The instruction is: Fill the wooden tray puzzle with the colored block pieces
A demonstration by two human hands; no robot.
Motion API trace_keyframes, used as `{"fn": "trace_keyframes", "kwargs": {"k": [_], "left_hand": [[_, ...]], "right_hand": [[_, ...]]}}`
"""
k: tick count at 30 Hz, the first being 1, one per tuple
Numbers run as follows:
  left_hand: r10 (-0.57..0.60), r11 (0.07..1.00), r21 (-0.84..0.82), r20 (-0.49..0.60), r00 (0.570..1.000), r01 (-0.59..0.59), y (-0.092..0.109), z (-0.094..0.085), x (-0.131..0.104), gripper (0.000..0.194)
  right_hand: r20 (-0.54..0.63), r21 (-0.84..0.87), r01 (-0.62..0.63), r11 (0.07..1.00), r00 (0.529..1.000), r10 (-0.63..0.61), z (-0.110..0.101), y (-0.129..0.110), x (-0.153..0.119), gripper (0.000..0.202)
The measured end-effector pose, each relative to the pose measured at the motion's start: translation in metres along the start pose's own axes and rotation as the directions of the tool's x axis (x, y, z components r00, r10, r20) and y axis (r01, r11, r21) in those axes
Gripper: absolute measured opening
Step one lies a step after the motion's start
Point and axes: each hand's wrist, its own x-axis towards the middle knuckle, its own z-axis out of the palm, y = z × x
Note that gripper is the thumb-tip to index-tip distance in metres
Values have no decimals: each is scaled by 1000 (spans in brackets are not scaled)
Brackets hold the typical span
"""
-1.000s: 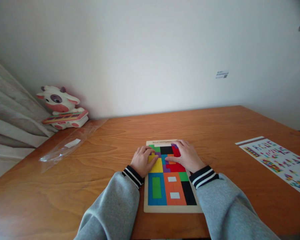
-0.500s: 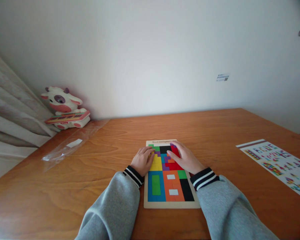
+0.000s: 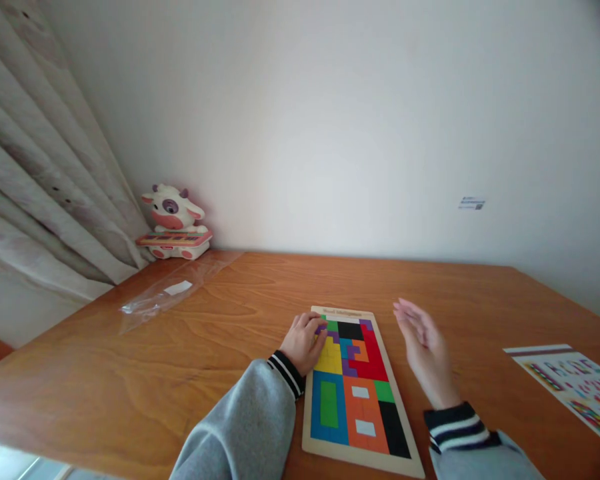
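Observation:
A wooden puzzle board (image 3: 307, 427) lies flat on the table, filled with coloured block pieces: a green one (image 3: 329, 404) inside blue, orange ones around two pale rectangles, black, red, yellow and purple ones. My left hand (image 3: 305, 343) rests on the board's upper left edge, fingers bent and apart over the yellow and purple pieces, with nothing visibly held. To the right of the board, my right hand (image 3: 424, 350) is raised off it, fingers extended and close together, the thumb side facing the board. No piece shows in it.
On the brown table (image 3: 230, 327), a clear plastic bag (image 3: 180, 288) lies at the left, near a cow toy with a keyboard (image 3: 176, 223). A printed picture sheet (image 3: 575, 387) lies at the right. A curtain (image 3: 45, 160) hangs at the left.
My right hand has lifted off the board and moved to its right. My left hand stays at the board's left edge. The camera view has shifted and tilted.

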Motion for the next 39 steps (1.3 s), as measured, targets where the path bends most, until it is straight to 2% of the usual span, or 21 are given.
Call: {"fn": "trace_keyframes", "kwargs": {"k": [2,5,8,10,12,14,15,17,19,21,24,26,27,29,33,35,37,39], "left_hand": [[-3,1000,1,-1,1000,3,1,0,0,21],[-4,1000,-2,7,1000,4,1,0,0,20],[-9,1000,16,21,1000,8,0,-2,1,22],[12,998,54,52,999,-15,-1,-6,2,23],[35,992,114,101,994,-47,-5,-15,4,26],[-6,985,171,128,992,-17,-11,-25,6,27],[-31,983,184,154,988,2,-14,-31,6,29],[-10,985,170,261,965,-36,-22,-42,5,39],[94,983,108,380,920,-145,-28,-51,3,75],[125,981,85,414,902,-175,-32,-54,0,101],[91,982,118,404,910,-151,-37,-48,-3,103],[84,979,137,400,913,-150,-40,-41,-4,101],[78,978,147,395,915,-147,-41,-38,-5,101],[56,977,170,371,927,-127,-45,-32,-6,101],[0,981,186,293,956,-57,-51,-25,-7,97],[-9,988,149,281,960,-35,-57,-25,-7,92],[-5,997,71,269,963,-15,-65,-30,-7,88],[-30,999,-26,203,979,36,-76,-42,-9,74]], "right_hand": [[-49,86,-2,996,999,7,-5,-27,-16,42],[-121,193,81,978,991,-58,-14,-67,-41,33],[-125,101,113,988,987,-100,-22,-81,-47,33],[-34,-12,101,995,994,-102,-25,-67,-38,32],[146,-162,84,983,987,-60,-26,-40,-24,37],[245,-303,7,953,967,70,-26,-9,-11,45],[227,-322,-75,944,962,154,-27,4,-6,45],[245,-187,-288,939,912,329,-29,22,-3,39],[328,25,-471,882,837,438,-35,26,-6,33],[419,129,-599,790,755,504,-43,20,-11,29],[461,89,-713,696,649,606,-54,3,-18,27],[468,59,-743,667,611,639,-56,-7,-20,27],[476,50,-742,668,606,637,-55,-10,-20,25],[494,64,-708,704,635,594,-51,-11,-20,24],[435,158,-575,803,770,466,-37,-5,-19,35],[398,179,-510,841,819,413,-30,-5,-18,42],[402,183,-446,876,847,347,-20,-11,-17,48],[434,180,-386,905,857,279,-5,-22,-15,54]]}}
